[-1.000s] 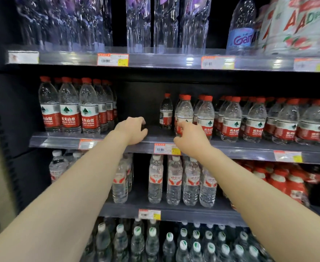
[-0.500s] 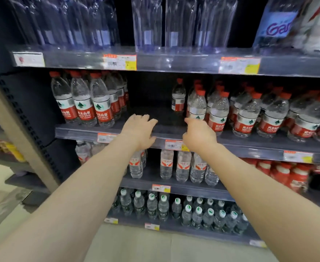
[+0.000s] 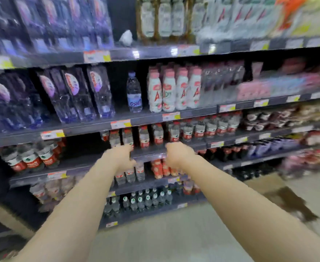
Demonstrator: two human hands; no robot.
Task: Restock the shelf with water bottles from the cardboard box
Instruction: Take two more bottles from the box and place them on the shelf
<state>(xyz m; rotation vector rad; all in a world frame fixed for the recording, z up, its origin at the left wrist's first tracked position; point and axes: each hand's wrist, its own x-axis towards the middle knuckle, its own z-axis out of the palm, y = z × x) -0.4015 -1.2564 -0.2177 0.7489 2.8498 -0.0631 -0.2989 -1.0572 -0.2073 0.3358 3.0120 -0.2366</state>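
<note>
While both bare arms stretch toward the shelf [image 3: 151, 154], the picture is smeared with blur, so detail is poor. Red-capped water bottles [image 3: 159, 134] with red-and-white labels stand upright in a row on that dark shelf, just behind and between the two hands. The left hand [image 3: 122, 157] hangs in front of the shelf edge with its fingers curled; whether it grips anything I cannot tell. The right hand [image 3: 178, 155] looks loosely closed, apparently holding nothing. A brown cardboard box [image 3: 274, 193] sits on the pale floor at lower right, well apart from both hands. Clear plastic green-capped bottles [image 3: 146, 200] fill the bottom shelf.
</note>
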